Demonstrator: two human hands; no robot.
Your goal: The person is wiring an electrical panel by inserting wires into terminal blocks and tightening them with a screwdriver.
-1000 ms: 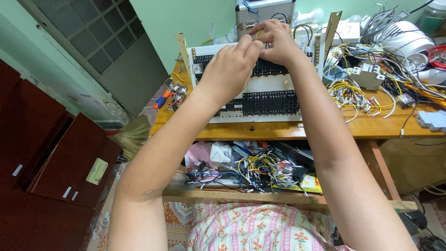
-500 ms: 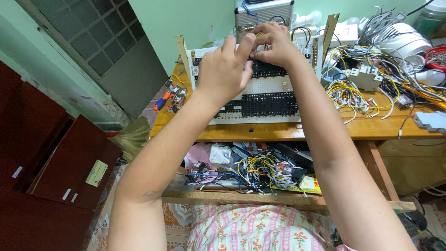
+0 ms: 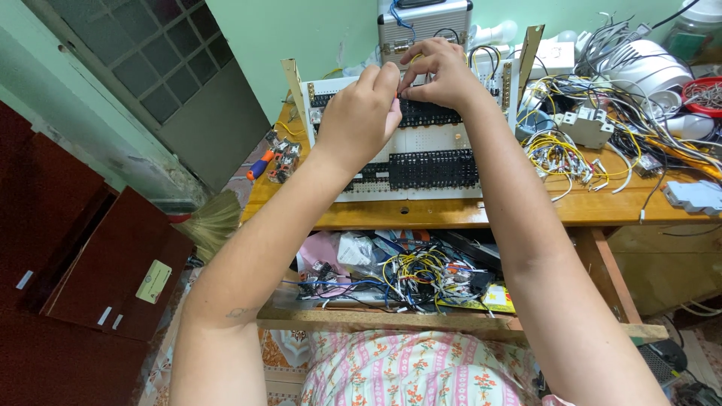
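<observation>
Two bare hands meet at the upper row of a white wiring panel (image 3: 421,150) that leans tilted on a wooden bench (image 3: 451,212). The left hand (image 3: 357,120) has its fingers curled and pinched around something thin and red at the top terminal strip (image 3: 436,114); it is too small to tell whether this is a wire end or a tool tip. The right hand (image 3: 444,75) is bent over the same strip, fingertips pressed together beside the left, and what it holds, if anything, is hidden. A second black terminal row (image 3: 432,169) lies lower on the panel, untouched. Loose yellow and white wires (image 3: 560,154) sprawl just to the right, and more tangle on the shelf (image 3: 421,274) below. In my judgement the risk lies in crowding: both hands block the view of the terminals, so the red piece could land in a neighbouring slot, and a forearm could drag the loose wires.
</observation>
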